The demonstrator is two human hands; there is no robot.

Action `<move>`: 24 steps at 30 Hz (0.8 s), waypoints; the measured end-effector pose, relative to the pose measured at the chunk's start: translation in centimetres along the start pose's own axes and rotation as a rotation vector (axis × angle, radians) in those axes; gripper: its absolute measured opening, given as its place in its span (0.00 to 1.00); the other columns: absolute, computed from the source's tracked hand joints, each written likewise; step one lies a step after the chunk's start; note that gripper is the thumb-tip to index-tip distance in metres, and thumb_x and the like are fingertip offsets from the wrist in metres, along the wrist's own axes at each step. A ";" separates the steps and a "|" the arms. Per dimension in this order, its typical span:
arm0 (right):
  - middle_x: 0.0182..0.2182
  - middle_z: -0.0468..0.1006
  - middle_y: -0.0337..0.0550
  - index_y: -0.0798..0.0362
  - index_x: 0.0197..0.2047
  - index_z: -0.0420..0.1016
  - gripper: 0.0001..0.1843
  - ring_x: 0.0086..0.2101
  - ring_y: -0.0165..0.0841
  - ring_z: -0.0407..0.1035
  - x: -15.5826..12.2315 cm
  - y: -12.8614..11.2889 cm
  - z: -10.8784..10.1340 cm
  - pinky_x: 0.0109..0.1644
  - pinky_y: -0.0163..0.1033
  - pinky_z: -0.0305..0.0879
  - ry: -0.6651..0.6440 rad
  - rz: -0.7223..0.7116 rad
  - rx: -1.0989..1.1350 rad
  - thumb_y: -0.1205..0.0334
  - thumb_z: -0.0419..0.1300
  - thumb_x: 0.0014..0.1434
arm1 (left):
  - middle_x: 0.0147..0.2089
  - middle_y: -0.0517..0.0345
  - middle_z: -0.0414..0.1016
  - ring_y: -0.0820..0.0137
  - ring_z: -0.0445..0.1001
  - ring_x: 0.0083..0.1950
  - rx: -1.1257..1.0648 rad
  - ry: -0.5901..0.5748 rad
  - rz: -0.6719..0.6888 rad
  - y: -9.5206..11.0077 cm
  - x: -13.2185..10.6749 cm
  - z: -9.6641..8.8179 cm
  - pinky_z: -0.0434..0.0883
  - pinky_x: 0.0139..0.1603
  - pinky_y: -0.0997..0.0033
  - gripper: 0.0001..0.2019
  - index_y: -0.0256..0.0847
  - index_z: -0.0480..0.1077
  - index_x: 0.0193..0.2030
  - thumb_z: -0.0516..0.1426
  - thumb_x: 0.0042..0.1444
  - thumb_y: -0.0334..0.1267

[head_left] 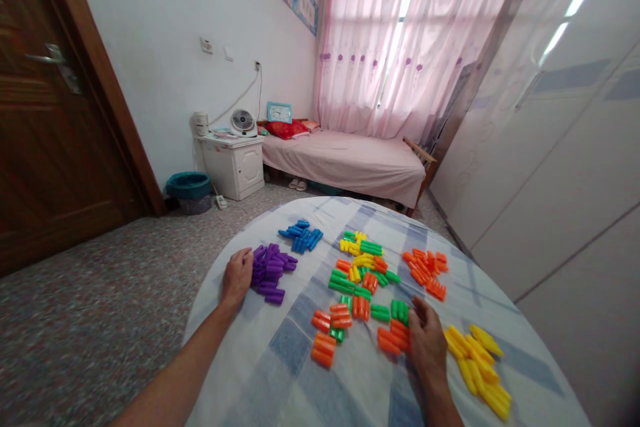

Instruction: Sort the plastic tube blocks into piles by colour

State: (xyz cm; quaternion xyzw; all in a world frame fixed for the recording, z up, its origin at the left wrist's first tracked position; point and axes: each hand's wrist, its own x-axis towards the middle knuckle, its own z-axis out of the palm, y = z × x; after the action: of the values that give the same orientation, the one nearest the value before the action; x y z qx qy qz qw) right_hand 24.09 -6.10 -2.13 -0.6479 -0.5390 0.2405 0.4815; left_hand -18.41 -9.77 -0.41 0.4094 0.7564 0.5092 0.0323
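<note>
Where a rounded surface [250,360] with a pale checked cloth fills the foreground, two bare hands reach over it. The right hand [428,333], toward its four o'clock, has bent fingers; whether its grip is grasping anything is unclear. At ten o'clock lies a purple pile [271,270], the left hand [239,275] against its outer edge, hold likewise unclear. Closest to the right hand, at its nine o'clock, orange pieces [393,339] slant from ten to four; at its ten o'clock, a smaller green piece [399,311] points toward twelve. No brand, label or writing is legible.

Bare tablecloth [300,290] leaves passage between obstructing purple pieces [271,269] and the mixed-colour cluster [361,307].
</note>
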 end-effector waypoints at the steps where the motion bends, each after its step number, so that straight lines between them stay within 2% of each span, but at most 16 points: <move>1: 0.49 0.71 0.54 0.58 0.51 0.68 0.30 0.49 0.44 0.66 0.0 0.1 0.0 0.55 0.48 0.59 0.000 -0.011 -0.002 0.48 0.50 0.50 | 0.50 0.46 0.73 0.60 0.69 0.54 -0.003 0.003 0.010 -0.1 -0.1 0.1 0.63 0.59 0.57 0.21 0.36 0.71 0.44 0.44 0.55 0.46; 6: 0.47 0.72 0.51 0.56 0.50 0.68 0.26 0.46 0.40 0.67 -0.2 0.1 0.2 0.52 0.46 0.61 0.030 -0.061 0.011 0.51 0.50 0.52 | 0.49 0.44 0.71 0.58 0.66 0.56 0.046 0.077 0.131 0.4 -0.1 -0.3 0.61 0.61 0.55 0.21 0.35 0.70 0.44 0.43 0.57 0.46; 9: 0.46 0.72 0.49 0.55 0.50 0.68 0.24 0.44 0.39 0.67 -0.6 -0.3 0.3 0.50 0.44 0.62 0.048 -0.095 0.011 0.53 0.49 0.53 | 0.54 0.42 0.67 0.56 0.62 0.60 0.083 0.161 0.249 2.8 -1.1 -1.0 0.57 0.63 0.53 0.20 0.34 0.70 0.45 0.45 0.57 0.45; 11: 0.45 0.72 0.49 0.55 0.50 0.68 0.24 0.43 0.38 0.67 -0.8 -0.6 0.3 0.50 0.44 0.63 0.050 -0.113 0.002 0.53 0.49 0.53 | 0.59 0.45 0.62 0.57 0.58 0.63 0.051 0.150 0.357 5.3 -2.5 -1.1 0.55 0.65 0.54 0.18 0.36 0.69 0.47 0.47 0.58 0.44; 14: 0.43 0.71 0.49 0.56 0.51 0.68 0.24 0.42 0.38 0.67 -0.9 -0.9 0.3 0.49 0.44 0.63 0.041 -0.134 -0.021 0.54 0.49 0.54 | 0.60 0.51 0.63 0.62 0.60 0.62 -0.068 -0.082 0.464 9.4 -5.3 -0.1 0.56 0.64 0.58 0.15 0.42 0.69 0.49 0.47 0.60 0.41; 17: 0.43 0.71 0.47 0.54 0.50 0.69 0.23 0.42 0.38 0.67 -0.9 -1.0 0.2 0.48 0.44 0.64 0.047 -0.134 -0.023 0.54 0.50 0.53 | 0.59 0.53 0.64 0.65 0.62 0.61 -0.181 -0.307 0.473 12.0 -7.7 2.4 0.59 0.63 0.59 0.14 0.43 0.70 0.48 0.47 0.61 0.41; 20: 0.43 0.71 0.48 0.54 0.50 0.68 0.24 0.43 0.39 0.68 -1.0 -1.0 0.1 0.49 0.44 0.63 0.047 -0.117 -0.031 0.54 0.49 0.53 | 0.58 0.52 0.65 0.65 0.62 0.62 -0.234 -0.418 0.425 12.6 -8.9 5.7 0.59 0.63 0.58 0.15 0.43 0.71 0.46 0.47 0.61 0.41; 24: 0.44 0.71 0.49 0.55 0.51 0.68 0.24 0.43 0.39 0.68 -1.0 -1.0 0.1 0.49 0.44 0.63 0.029 -0.109 -0.044 0.54 0.49 0.54 | 0.54 0.50 0.68 0.66 0.65 0.58 -0.247 -0.445 0.350 11.6 -9.2 8.9 0.61 0.61 0.59 0.14 0.41 0.71 0.45 0.47 0.60 0.39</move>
State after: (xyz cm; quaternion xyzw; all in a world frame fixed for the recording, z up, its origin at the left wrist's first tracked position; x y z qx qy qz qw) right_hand 23.27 -7.02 -1.47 -0.6316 -0.5715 0.1925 0.4873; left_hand -1.37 -7.46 1.17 0.6278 0.5812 0.4929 0.1585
